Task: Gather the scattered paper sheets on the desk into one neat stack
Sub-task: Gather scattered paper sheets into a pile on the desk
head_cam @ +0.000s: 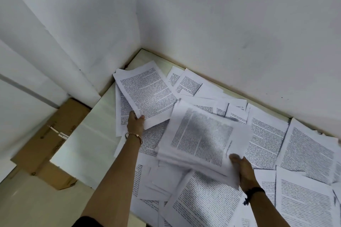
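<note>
left grip (135,122) pinches the near corner of a loose sheet (145,92), up-left of the stack (203,140) held by right grip (244,169); next move probably rightward onto it.

white walls (221,14) meet at corner | cardboard boxes (49,143) on pale floor (36,204)

Pale desk (88,134) in a wall corner, strewn with overlapping printed sheets (306,155).
</note>
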Demonstrator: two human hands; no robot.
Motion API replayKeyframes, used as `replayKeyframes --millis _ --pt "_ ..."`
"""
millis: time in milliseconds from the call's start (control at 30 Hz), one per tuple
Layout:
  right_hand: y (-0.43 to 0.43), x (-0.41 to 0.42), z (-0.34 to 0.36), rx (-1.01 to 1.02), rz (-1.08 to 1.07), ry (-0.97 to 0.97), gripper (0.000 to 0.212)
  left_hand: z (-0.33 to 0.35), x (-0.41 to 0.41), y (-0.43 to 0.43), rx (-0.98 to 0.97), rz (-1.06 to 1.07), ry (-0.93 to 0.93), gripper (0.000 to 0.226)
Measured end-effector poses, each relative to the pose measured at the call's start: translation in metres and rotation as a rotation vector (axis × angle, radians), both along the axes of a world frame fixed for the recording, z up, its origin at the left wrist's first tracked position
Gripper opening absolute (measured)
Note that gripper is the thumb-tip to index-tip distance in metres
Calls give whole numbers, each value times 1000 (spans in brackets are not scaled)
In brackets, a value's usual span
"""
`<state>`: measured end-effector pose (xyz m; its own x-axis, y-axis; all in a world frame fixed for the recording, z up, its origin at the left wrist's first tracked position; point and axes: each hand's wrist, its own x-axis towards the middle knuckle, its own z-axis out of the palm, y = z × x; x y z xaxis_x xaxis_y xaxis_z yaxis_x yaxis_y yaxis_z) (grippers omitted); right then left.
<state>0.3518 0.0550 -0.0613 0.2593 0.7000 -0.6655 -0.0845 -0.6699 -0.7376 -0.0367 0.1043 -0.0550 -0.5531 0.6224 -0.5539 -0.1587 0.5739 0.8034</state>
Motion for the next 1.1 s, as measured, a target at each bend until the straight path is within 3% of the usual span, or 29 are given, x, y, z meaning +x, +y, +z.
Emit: replayKeyframes --millis 67,167,267,367,467,567,667,767,833,933,1100 --pt "0 4 -3 70 -51 37 29 0 -5 -15 -18 -109 88 37" --pt "0 -1 4 106 -75 114 31 -1 -9 -40 -71 -233 115 50" --pt "7 -5 5 58 -127 217 74 -7 -16 -68 -179 -212 96 56" --pt "13 -8 1 78 -218 313 99 -15 -25 -95 -262 -182 127 55" --pt "18 -24 11 54 -255 365 67 -3 -13 -113 -233 -194 177 43" --pt "21 -48 16 38 -173 360 72 3 10 -126 -201 -221 136 44" --pt "17 -78 15 57 -59 263 38 0 36 -130 -177 -208 -51 42" --pt "5 -109 15 34 13 166 20 7 69 -131 -166 -224 -298 33" --pt "-3 -123 10 59 38 110 30 11 81 -131 -167 -209 -429 33" --pt "-11 -135 3 69 134 -40 49 12 77 -128 -165 -143 -468 28" --pt "-20 -157 7 72 172 -158 39 20 77 -128 -106 -129 -454 20"
